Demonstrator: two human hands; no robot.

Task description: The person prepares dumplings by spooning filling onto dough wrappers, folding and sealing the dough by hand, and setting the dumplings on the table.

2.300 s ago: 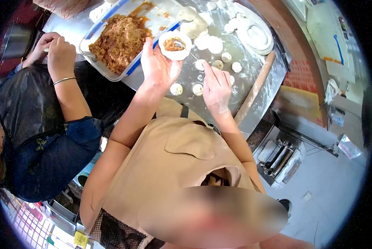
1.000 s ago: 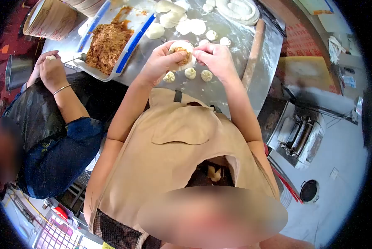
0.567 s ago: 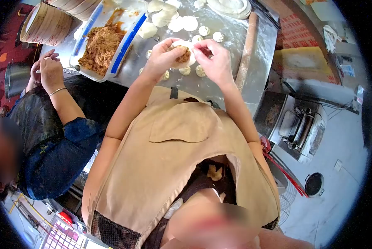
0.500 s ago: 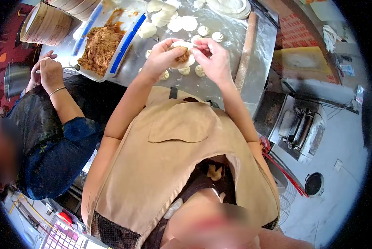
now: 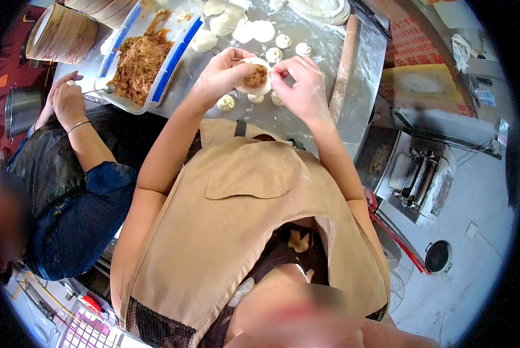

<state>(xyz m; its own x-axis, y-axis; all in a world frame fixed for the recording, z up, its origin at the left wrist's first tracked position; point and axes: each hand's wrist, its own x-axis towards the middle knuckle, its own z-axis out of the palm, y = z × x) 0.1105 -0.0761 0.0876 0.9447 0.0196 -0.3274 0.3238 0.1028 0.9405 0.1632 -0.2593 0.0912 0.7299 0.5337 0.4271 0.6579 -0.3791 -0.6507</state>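
In the upper middle of the frame, a round dough wrapper (image 5: 264, 88) lies between the person's two hands, above the metal table (image 5: 352, 119). The left hand (image 5: 222, 80) cradles it from the left: the thumb lies over the near-left part of the wrapper, its tip at the brown filling (image 5: 256, 76), while the other fingers curl behind the far-left edge. The right hand (image 5: 300, 87) pinches the wrapper's right edge between thumb and index finger, the remaining fingers bent. The filling sits in the wrapper's middle, between the left thumb and the right fingertips.

Small pleated buns (image 5: 225, 103) rest just below and above the hands, and flat dough wrappers (image 5: 204, 41) lie at the upper middle. A wooden rolling pin (image 5: 345, 68) lies to the right of the right hand. At the upper left, a plastic container (image 5: 176, 55) holds a brown filling mass (image 5: 138, 65); left of it, a co-worker's hand (image 5: 69, 105) is near a metal-ended utensil (image 5: 108, 89).
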